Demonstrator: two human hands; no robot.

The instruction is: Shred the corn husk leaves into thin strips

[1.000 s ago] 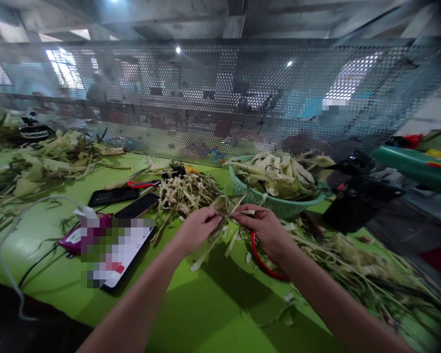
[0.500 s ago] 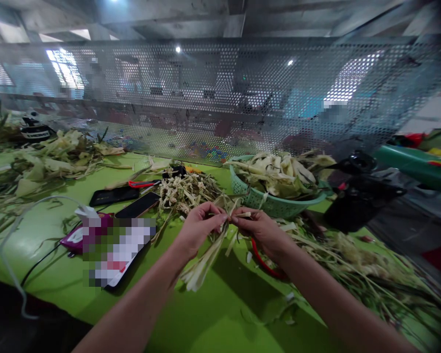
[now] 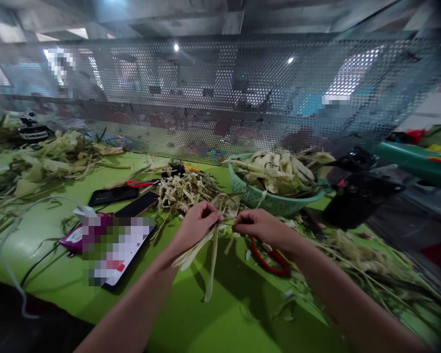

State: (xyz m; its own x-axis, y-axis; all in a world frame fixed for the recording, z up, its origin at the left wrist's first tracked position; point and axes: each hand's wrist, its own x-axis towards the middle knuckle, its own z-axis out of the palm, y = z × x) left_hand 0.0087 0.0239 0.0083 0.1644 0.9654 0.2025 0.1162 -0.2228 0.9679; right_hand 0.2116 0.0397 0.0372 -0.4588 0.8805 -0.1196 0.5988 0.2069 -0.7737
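Observation:
My left hand [image 3: 197, 224] is closed in a pinch on a bundle of dried corn husk strips [image 3: 212, 267], whose pale ends hang down over the green table. From that bundle a thin dark thread [image 3: 227, 224] stretches across to my right hand [image 3: 259, 227]. The thumb and fingertips of the right hand are pressed together on the thread's end. Just below the right hand lies a red loop handle [image 3: 270, 267], perhaps of scissors. Behind the hands is a heap of small knotted husk pieces [image 3: 185, 191].
A green plastic basket [image 3: 242, 191] full of husks stands behind my right hand. Phones [image 3: 137, 203], a purple tissue pack [image 3: 79, 238] and a white cable [image 3: 7, 245] lie to the left. More husks [image 3: 356, 260] cover the right side. A perforated metal screen [image 3: 206, 98] rises behind.
My hands have drawn apart, the right one moving slightly right, and the thread between them now shows. The hanging husk strips have shifted and spread.

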